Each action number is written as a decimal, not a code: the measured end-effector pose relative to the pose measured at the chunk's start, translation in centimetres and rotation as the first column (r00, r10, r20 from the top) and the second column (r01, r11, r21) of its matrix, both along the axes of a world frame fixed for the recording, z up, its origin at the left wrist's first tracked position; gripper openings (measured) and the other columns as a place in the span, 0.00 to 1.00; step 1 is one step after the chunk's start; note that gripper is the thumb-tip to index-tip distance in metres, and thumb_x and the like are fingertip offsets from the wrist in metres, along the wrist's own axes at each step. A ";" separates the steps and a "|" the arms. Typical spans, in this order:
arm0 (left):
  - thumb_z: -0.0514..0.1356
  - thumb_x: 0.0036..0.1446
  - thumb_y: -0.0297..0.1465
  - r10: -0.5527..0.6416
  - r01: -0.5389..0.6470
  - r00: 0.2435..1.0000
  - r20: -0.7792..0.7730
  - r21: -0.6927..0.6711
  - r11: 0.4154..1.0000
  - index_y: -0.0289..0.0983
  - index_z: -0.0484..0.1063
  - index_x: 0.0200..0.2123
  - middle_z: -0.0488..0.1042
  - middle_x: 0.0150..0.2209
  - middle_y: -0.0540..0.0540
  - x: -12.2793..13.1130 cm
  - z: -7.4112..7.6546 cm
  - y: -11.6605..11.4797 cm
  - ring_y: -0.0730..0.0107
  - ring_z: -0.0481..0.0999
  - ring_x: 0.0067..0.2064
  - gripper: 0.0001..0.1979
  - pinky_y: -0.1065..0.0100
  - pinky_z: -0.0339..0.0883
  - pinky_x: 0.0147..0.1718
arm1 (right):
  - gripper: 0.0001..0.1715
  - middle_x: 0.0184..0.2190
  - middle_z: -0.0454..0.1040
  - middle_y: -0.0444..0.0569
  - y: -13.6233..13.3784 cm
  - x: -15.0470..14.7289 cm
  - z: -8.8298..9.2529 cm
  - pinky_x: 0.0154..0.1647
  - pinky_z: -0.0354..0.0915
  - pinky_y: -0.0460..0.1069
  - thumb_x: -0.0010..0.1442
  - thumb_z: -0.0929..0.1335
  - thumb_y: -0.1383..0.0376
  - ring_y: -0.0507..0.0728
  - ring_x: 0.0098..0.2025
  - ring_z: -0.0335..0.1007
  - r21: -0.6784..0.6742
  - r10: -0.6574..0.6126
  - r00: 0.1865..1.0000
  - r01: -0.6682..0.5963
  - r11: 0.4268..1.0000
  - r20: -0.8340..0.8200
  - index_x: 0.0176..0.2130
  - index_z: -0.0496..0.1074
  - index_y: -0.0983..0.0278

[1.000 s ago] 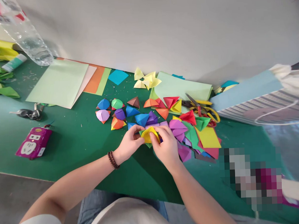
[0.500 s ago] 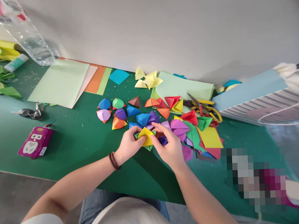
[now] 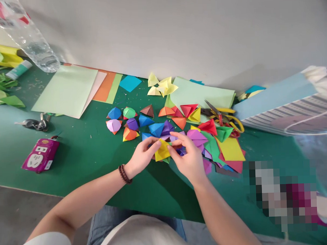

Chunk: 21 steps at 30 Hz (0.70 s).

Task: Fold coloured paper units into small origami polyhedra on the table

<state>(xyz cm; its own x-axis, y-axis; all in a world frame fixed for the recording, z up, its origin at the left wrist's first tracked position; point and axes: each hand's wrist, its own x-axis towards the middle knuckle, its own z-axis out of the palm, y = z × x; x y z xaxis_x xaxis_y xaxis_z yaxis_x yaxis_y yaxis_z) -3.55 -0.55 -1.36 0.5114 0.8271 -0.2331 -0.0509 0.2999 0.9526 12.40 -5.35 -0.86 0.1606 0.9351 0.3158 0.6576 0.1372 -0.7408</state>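
Your left hand (image 3: 143,155) and right hand (image 3: 189,161) both pinch the yellow folded paper (image 3: 161,151), which sits between their fingertips, neither hand clearly nearer. Its long axis is hard to tell behind your fingers. Purple folded pieces (image 3: 197,137) crowd your right hand; room runs leftward over the green table (image 3: 86,150).

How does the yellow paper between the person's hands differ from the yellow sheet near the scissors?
The yellow paper is folded, the yellow sheet flat. The left hand and right hand hold the yellow paper; the yellow sheet lies over a red sheet. Both are yellow.
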 end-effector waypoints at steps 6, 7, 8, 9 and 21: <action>0.66 0.52 0.35 0.066 -0.123 0.984 0.165 0.364 0.923 0.39 0.63 0.51 0.69 0.49 0.41 -0.5 0.3 -1.6 0.64 0.75 0.46 0.25 0.66 0.73 0.43 | 0.22 0.35 0.79 0.47 -0.6 1.0 0.1 0.37 0.73 0.54 0.57 0.69 0.72 0.57 0.36 0.76 0.372 0.053 0.978 -0.126 0.920 0.201 0.50 0.71 0.55; 0.66 0.50 0.32 0.078 -0.142 0.984 0.163 0.433 0.890 0.40 0.63 0.52 0.68 0.49 0.41 -0.5 0.1 -1.9 0.63 0.75 0.47 0.26 0.65 0.72 0.45 | 0.24 0.34 0.79 0.47 -0.8 1.0 0.2 0.35 0.73 0.54 0.55 0.69 0.74 0.58 0.36 0.76 0.443 0.052 0.960 -0.174 0.880 0.274 0.49 0.72 0.54; 0.65 0.51 0.29 0.086 -0.158 0.982 0.167 0.484 0.861 0.40 0.63 0.52 0.67 0.49 0.41 -0.5 -0.1 -2.2 0.62 0.75 0.48 0.25 0.64 0.72 0.46 | 0.25 0.33 0.79 0.47 -0.9 0.9 0.2 0.34 0.73 0.54 0.54 0.70 0.75 0.58 0.35 0.76 0.496 0.042 0.941 -0.214 0.842 0.335 0.49 0.72 0.54; 0.64 0.51 0.27 0.093 -0.173 0.980 0.176 0.518 0.837 0.40 0.62 0.52 0.67 0.49 0.41 -0.5 -0.2 -2.4 0.62 0.75 0.48 0.24 0.63 0.73 0.46 | 0.25 0.33 0.79 0.47 -1.1 0.8 0.3 0.33 0.73 0.54 0.53 0.71 0.75 0.58 0.35 0.76 0.535 0.031 0.924 -0.248 0.808 0.381 0.48 0.72 0.55; 0.60 0.53 0.22 0.142 -0.175 0.984 0.108 0.748 0.640 0.40 0.65 0.44 0.76 0.40 0.44 -1.2 0.2 -1.7 0.64 0.75 0.44 0.16 0.62 0.70 0.45 | 0.15 0.32 0.78 0.45 -1.9 -0.5 0.1 0.30 0.74 0.52 0.54 0.72 0.71 0.56 0.32 0.75 0.571 0.042 0.881 -0.341 0.747 0.471 0.40 0.73 0.54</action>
<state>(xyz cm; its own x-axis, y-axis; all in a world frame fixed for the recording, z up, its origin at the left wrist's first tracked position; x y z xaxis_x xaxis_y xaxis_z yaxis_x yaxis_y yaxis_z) -4.72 -2.26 -1.19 0.3502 0.7781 0.5214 -0.0672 -0.5343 0.8426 11.92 -7.24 -0.75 -0.2807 0.4951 0.8222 0.7755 0.6218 -0.1096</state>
